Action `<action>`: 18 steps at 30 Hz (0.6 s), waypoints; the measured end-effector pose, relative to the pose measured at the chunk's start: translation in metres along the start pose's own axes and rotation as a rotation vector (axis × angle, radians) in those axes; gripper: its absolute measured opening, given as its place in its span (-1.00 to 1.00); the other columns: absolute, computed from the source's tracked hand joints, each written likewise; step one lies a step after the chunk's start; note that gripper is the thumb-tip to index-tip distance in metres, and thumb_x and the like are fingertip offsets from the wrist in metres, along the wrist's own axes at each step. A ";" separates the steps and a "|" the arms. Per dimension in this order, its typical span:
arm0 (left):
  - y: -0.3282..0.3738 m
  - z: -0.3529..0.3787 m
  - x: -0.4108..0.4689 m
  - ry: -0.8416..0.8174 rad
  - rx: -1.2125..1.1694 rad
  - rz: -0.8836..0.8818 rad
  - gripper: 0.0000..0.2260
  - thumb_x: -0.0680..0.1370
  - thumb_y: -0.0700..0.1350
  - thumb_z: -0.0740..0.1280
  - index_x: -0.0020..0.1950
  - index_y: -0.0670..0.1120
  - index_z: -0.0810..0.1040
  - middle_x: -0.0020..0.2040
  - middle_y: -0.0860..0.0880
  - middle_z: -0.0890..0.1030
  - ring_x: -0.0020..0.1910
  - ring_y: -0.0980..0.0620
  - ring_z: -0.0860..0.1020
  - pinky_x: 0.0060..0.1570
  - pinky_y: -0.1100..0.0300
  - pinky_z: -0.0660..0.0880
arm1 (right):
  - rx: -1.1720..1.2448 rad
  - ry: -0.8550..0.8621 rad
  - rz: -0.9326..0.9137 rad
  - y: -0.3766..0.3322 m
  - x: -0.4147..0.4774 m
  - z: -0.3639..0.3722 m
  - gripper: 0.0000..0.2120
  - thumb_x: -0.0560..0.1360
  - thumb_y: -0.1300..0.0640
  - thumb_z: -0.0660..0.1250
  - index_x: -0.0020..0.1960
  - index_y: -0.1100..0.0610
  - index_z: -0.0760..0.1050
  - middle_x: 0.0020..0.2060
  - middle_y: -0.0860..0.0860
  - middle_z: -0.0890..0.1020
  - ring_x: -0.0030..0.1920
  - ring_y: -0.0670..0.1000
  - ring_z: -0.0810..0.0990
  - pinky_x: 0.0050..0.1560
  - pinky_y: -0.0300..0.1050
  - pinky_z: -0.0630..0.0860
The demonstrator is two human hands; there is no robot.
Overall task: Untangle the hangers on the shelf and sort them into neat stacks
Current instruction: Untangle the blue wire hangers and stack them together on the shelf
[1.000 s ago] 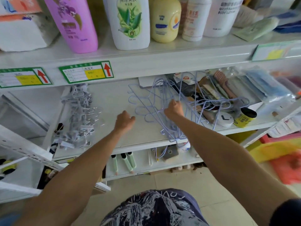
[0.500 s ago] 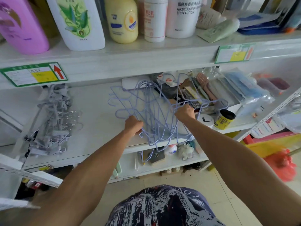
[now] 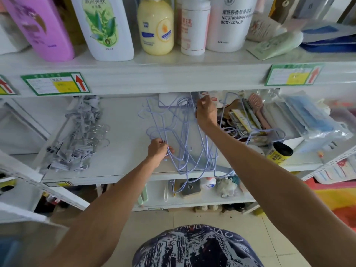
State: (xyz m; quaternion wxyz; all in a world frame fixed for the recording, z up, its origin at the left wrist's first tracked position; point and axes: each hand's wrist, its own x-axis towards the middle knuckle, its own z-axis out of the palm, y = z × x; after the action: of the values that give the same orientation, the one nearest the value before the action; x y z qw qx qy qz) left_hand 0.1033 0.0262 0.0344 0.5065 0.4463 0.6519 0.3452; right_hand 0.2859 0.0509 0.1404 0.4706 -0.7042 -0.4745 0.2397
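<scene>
A tangle of lilac wire hangers (image 3: pixel 185 143) lies on the middle white shelf (image 3: pixel 123 130), some ends poking over its front edge. My left hand (image 3: pixel 157 151) is closed on the hangers' left side near the hooks. Deeper in, under the upper shelf, my right hand (image 3: pixel 206 112) grips the far ends of several hangers. More lilac wires (image 3: pixel 256 132) run right over the clutter. A bundle of grey clip hangers (image 3: pixel 77 135) with metal hooks lies at the shelf's left.
Combs, brushes and packets (image 3: pixel 250 112) crowd the shelf's right, beside a yellow-and-black can (image 3: pixel 279 153). Plastic-wrapped blue packs (image 3: pixel 312 120) lie further right. Lotion and shampoo bottles (image 3: pixel 156 26) stand on the upper shelf. Small items (image 3: pixel 210 184) fill the lower shelf.
My right hand has moved from the hangers' near right side to their far ends at the back. My left hand has shifted to the hook side. The tangle has spread along the shelf.
</scene>
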 end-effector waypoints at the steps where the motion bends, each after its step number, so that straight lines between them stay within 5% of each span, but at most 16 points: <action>1: -0.002 0.000 0.000 0.024 0.010 0.006 -0.89 0.58 -0.26 0.26 -0.13 -0.19 0.53 -0.26 -0.17 0.67 -0.29 -0.13 0.69 -0.25 -0.02 0.65 | -0.019 -0.014 -0.030 -0.006 -0.005 0.003 -0.85 0.59 0.07 0.10 0.02 0.10 0.39 -0.18 0.20 0.61 -0.24 0.20 0.57 -0.33 0.06 0.45; 4: -0.003 -0.002 -0.003 0.059 0.042 0.026 -0.92 0.51 -0.26 0.37 -0.19 -0.17 0.59 -0.23 -0.22 0.66 -0.33 -0.11 0.64 -0.34 0.14 0.60 | -0.104 -0.123 -0.130 -0.006 -0.019 0.019 -0.81 0.62 0.07 0.10 0.06 0.18 0.36 -0.18 0.22 0.57 -0.25 0.20 0.53 -0.35 0.02 0.37; 7: -0.001 -0.007 -0.009 -0.097 -0.019 -0.030 -0.97 0.50 -0.31 0.38 -0.14 -0.24 0.59 -0.31 -0.20 0.60 -0.39 -0.07 0.56 -0.44 0.23 0.55 | -0.185 -0.286 -0.156 0.005 -0.038 0.040 -0.87 0.62 0.17 0.07 0.06 0.23 0.32 -0.19 0.25 0.55 -0.25 0.22 0.51 -0.32 0.04 0.37; 10: 0.000 -0.015 -0.015 -0.237 -0.067 -0.159 -0.91 0.54 -0.21 0.35 -0.16 -0.14 0.57 -0.37 -0.07 0.62 -0.39 0.01 0.60 -0.34 0.20 0.54 | -0.228 -0.432 -0.129 0.019 -0.057 0.067 -0.82 0.60 0.23 0.09 0.18 0.25 0.32 -0.07 0.33 0.57 -0.13 0.29 0.58 -0.25 0.01 0.40; 13: -0.001 -0.022 -0.014 -0.289 -0.141 -0.218 -0.82 0.58 -0.11 0.24 -0.09 -0.17 0.57 -0.23 -0.12 0.63 -0.25 -0.06 0.60 -0.21 0.14 0.52 | -0.242 -0.536 -0.022 0.026 -0.071 0.086 -0.75 0.60 0.21 0.12 0.24 0.22 0.38 0.09 0.29 0.55 -0.02 0.27 0.59 -0.09 0.08 0.55; 18: -0.003 -0.031 -0.006 -0.206 -0.330 -0.194 -0.78 0.61 -0.04 0.17 -0.04 -0.12 0.54 -0.11 -0.15 0.62 -0.19 -0.12 0.60 -0.17 0.08 0.51 | -0.324 -0.629 0.001 0.023 -0.070 0.099 -0.73 0.61 0.24 0.12 0.19 0.24 0.53 0.12 0.18 0.60 0.16 0.20 0.57 0.09 -0.04 0.47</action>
State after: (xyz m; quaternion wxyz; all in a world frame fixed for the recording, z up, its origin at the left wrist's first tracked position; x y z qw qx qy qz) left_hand 0.0732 0.0200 0.0416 0.6675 0.3254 0.5712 0.3497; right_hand 0.1883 0.0292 0.0682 0.1832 -0.6617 -0.6277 0.3668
